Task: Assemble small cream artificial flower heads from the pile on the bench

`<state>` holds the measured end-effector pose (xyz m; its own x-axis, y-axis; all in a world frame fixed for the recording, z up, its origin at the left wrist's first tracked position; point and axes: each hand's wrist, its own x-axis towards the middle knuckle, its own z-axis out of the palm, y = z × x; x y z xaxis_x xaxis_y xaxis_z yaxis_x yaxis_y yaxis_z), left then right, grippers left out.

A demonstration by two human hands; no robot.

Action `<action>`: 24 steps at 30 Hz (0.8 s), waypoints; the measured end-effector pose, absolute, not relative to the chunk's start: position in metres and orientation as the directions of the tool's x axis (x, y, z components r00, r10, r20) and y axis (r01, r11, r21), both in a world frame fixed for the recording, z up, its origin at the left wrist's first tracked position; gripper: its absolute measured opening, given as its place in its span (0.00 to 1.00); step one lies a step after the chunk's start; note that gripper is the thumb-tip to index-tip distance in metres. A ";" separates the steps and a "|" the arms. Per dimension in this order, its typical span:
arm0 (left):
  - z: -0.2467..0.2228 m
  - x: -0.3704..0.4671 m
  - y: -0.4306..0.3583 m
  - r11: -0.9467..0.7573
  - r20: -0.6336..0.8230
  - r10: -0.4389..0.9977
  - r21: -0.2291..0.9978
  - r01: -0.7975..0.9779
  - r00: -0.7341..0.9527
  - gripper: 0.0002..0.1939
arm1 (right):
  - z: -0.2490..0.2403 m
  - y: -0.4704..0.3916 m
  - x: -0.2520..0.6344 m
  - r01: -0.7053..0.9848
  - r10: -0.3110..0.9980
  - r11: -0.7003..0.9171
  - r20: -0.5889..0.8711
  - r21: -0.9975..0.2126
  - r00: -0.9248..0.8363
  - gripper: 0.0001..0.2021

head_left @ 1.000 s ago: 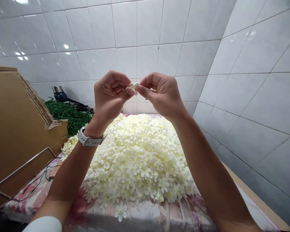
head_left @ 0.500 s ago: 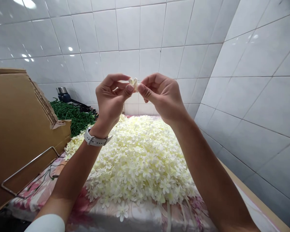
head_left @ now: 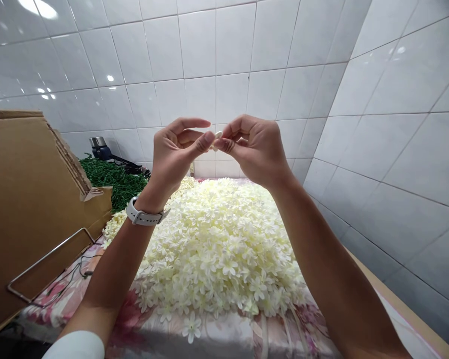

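White flower [head_left: 218, 134] is up at the centre of my view, partly hidden; I have the fingers of the right hand [head_left: 260, 149] pinched on it, while the left hand [head_left: 174, 154] has its thumb at it and index finger raised apart, so I can't tell if it grips too. At 6 o'clock a heap of flowers [head_left: 220, 249] lies on the surface [head_left: 220, 334]; at 9 o'clock stands cardboard [head_left: 33, 199] with green stems [head_left: 110, 177] beyond, and a tiled wall [head_left: 232, 45] at 12 o'clock
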<state>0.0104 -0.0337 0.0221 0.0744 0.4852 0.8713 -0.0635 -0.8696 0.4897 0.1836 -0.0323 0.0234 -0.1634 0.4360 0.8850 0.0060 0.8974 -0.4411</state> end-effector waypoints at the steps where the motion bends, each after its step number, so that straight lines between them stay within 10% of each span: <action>1: 0.022 0.010 -0.033 -0.873 0.871 0.481 0.487 -0.040 0.095 0.15 | 0.023 -0.032 0.184 0.047 0.414 0.910 0.894 -0.412 -0.173 0.14; 6: 0.018 0.009 -0.024 -0.899 0.892 0.437 0.438 0.016 0.112 0.13 | 0.023 -0.035 0.184 0.214 0.339 0.933 0.906 -0.289 -0.255 0.15; 15: 0.018 0.023 -0.041 -0.950 0.948 0.309 0.311 0.016 -0.071 0.15 | 0.024 -0.042 0.173 -0.258 0.542 0.730 0.766 -0.633 -0.346 0.23; 24: 0.020 0.020 -0.033 -0.920 0.923 0.383 0.377 -0.104 -0.046 0.14 | 0.022 -0.039 0.170 -0.145 0.478 0.864 0.876 -0.482 -0.068 0.17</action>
<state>0.0197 -0.0331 0.0197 -0.0458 0.3828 0.9227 -0.1038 -0.9205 0.3768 0.1702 -0.0390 0.0221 -0.0684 0.4777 0.8759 -0.1450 0.8638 -0.4824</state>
